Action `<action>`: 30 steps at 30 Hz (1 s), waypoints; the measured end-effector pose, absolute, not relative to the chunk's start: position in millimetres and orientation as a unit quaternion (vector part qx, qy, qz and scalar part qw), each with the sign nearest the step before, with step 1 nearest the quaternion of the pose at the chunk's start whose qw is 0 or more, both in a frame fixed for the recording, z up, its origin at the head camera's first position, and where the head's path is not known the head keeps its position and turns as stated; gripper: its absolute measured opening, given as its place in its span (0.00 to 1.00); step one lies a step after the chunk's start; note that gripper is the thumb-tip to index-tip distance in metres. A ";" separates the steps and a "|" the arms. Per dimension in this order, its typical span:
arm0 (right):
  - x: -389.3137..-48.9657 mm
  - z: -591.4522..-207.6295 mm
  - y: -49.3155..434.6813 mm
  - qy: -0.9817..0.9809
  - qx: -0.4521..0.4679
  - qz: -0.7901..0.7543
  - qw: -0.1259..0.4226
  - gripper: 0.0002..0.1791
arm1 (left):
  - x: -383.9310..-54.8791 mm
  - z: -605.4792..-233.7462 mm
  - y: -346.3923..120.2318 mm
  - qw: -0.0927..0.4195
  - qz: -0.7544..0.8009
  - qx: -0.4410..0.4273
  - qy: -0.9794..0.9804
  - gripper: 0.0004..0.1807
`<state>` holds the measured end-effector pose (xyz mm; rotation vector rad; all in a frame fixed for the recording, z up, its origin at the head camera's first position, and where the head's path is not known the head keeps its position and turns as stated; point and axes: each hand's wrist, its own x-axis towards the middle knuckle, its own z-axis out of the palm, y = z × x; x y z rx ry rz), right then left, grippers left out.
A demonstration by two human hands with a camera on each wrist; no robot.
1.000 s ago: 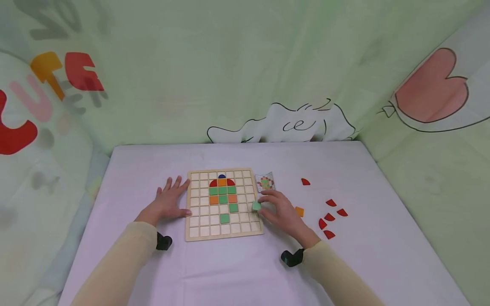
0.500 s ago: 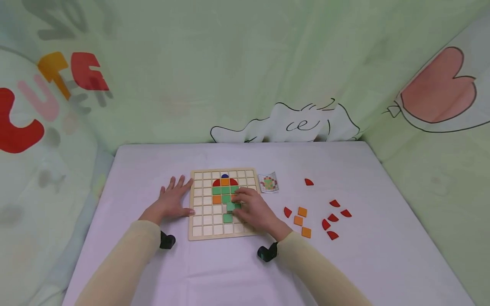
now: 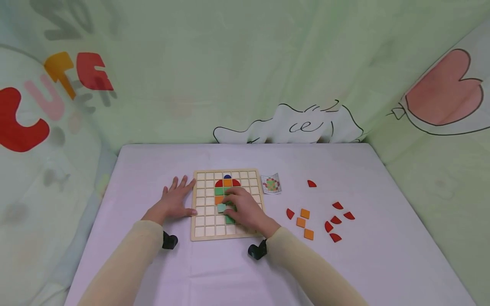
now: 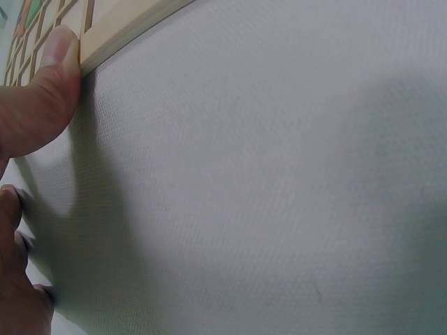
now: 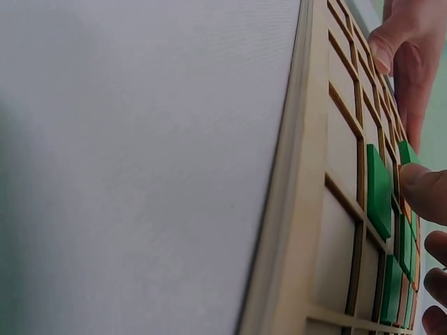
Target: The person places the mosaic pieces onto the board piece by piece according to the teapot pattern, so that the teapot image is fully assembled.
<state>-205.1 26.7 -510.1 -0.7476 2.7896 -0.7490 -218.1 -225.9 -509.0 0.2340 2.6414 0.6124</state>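
Observation:
My right hand (image 3: 249,208) pinches a green square tile (image 3: 221,208) over the middle of a wooden grid board (image 3: 200,231). In the right wrist view, the held tile (image 5: 406,152) stands tilted by my thumb. My left hand (image 3: 175,202) lies with spread fingers at the board's left edge, its thumb (image 4: 61,52) resting on the frame. Set in the board are a blue piece (image 3: 227,177), red quarter-round pieces (image 3: 219,183), an orange tile (image 3: 227,182) and several green tiles (image 3: 219,191). My right hand covers part of this pattern.
A small picture card (image 3: 271,184) lies right of the board. Farther right are orange tiles (image 3: 305,213) and several loose red quarter-round pieces (image 3: 336,219). Printed cloth (image 3: 183,85) hangs behind the cloth-covered table (image 3: 226,276).
My right hand has carried the green tile leftward from the board's right edge to its middle. The left hand has stayed at the left edge, while the head view has shifted slightly.

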 end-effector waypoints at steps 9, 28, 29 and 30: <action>-205.1 -507.8 19.5 0.939 -0.266 -0.208 0.069 0.12 | -217.5 -507.9 -224.7 0.208 0.222 0.082 0.949 0.58; -204.2 -509.2 15.9 0.943 -0.272 -0.179 0.070 0.13 | -219.8 -511.8 -226.1 0.206 0.217 0.083 0.951 0.58; -204.2 -509.2 15.7 0.943 -0.271 -0.180 0.070 0.13 | -219.9 -511.8 -226.2 0.207 0.216 0.083 0.951 0.58; -204.2 -509.5 15.5 0.943 -0.269 -0.181 0.070 0.13 | -220.0 -512.0 -226.1 0.207 0.216 0.083 0.951 0.58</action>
